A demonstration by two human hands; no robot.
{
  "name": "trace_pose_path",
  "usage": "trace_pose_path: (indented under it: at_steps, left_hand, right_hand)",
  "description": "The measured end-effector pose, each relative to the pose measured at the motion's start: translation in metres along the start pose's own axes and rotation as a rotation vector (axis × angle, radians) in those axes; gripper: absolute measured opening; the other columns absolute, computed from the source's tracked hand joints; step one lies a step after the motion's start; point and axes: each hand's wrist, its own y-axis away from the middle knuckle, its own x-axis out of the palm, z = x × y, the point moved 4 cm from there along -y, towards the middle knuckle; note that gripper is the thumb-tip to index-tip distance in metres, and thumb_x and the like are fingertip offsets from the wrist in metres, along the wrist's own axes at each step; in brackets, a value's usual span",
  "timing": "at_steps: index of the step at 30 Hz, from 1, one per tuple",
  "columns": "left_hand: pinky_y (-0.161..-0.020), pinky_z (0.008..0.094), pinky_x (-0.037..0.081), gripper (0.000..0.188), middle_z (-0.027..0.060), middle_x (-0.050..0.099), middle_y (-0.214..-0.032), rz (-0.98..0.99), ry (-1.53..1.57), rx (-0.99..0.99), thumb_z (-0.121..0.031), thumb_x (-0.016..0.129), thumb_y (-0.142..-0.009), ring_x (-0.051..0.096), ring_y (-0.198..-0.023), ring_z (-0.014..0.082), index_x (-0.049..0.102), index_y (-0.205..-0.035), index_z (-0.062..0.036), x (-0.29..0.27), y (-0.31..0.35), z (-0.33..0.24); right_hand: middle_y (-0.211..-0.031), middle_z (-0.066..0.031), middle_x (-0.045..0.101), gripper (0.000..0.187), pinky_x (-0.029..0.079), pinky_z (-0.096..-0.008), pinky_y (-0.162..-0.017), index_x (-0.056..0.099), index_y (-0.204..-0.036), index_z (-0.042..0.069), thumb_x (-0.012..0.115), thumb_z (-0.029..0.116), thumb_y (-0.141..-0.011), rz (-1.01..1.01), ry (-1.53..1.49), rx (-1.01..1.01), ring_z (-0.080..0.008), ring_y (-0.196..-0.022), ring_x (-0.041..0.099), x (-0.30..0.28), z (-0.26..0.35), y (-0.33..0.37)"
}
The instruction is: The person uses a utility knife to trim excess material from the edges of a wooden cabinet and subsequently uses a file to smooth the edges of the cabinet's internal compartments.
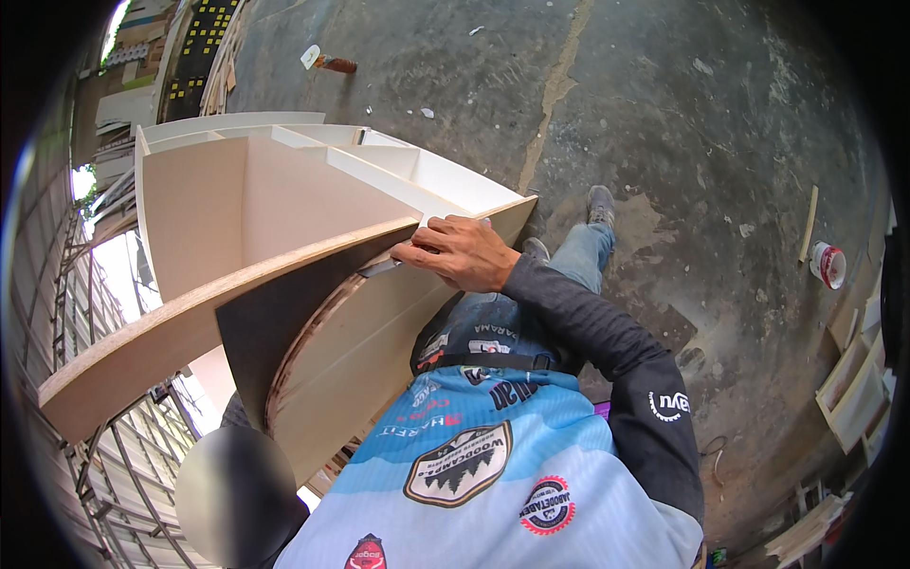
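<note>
My right hand (462, 253) is closed, with its fingers bent over the edge of a pale wooden cabinet panel (123, 365). A small flat grey blade-like piece (381, 269) sticks out from under the fingers; its handle, if any, is hidden. Right beside it a black sheet (275, 303) lies against the panel, next to a curved wooden piece (351, 370) with a rough brown edge. My left hand does not show. At the lower left, a dark sleeve and a blurred round patch (232, 498) cover part of the scene.
The open cabinet (284, 180) with white dividers stands on the stained concrete floor (720, 114). A brush-like tool with a brown handle (336, 64) lies beyond it. At the right are a white-and-red tub (828, 266), a wood strip (809, 223) and panel offcuts (853, 384).
</note>
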Motion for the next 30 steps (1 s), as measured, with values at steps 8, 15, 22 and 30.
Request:
trace_pose_path:
  at_steps: [8,15,22,30]
  left_hand:
    - [-0.082,0.0333,0.050,0.046,0.0115,0.067,-0.101,0.001,-0.023,0.011,-0.046,0.049,-0.103,0.063,-0.094,0.0190,0.062,-0.114,-0.0032,0.000,0.001,-0.001]
    - [-0.081,0.0334,0.049,0.047,0.0110,0.067,-0.100,0.000,-0.048,0.022,-0.047,0.049,-0.103,0.062,-0.093,0.0187,0.062,-0.113,-0.0031,-0.001,-0.001,-0.002]
    - [-0.080,0.0336,0.049,0.048,0.0105,0.067,-0.099,-0.001,-0.069,0.037,-0.048,0.048,-0.103,0.062,-0.092,0.0185,0.062,-0.112,-0.0030,0.000,-0.001,-0.004]
    - [-0.079,0.0338,0.049,0.049,0.0099,0.066,-0.097,-0.006,-0.100,0.058,-0.049,0.048,-0.103,0.062,-0.091,0.0182,0.062,-0.111,-0.0029,-0.002,0.002,-0.007]
  right_hand:
    - [-0.093,-0.0029,0.061,0.056,0.052,-0.0345,-0.072,0.057,-0.135,0.012,0.066,0.003,-0.080,-0.003,-0.017,0.015,-0.0202,-0.083,0.061,0.008,-0.014,0.012]
    - [-0.092,-0.0050,0.060,0.047,0.053,-0.0357,-0.070,0.059,-0.127,0.011,0.066,0.002,-0.082,0.030,-0.055,0.102,-0.0222,-0.082,0.061,0.012,-0.030,0.036]
    - [-0.090,-0.0061,0.060,0.042,0.054,-0.0367,-0.070,0.061,-0.123,0.008,0.066,0.000,-0.082,-0.003,-0.111,0.110,-0.0233,-0.084,0.063,0.020,-0.033,0.041]
    - [-0.090,-0.0064,0.061,0.037,0.055,-0.0371,-0.071,0.061,-0.121,0.008,0.066,0.002,-0.085,-0.033,-0.119,0.095,-0.0243,-0.082,0.063,0.022,-0.035,0.039]
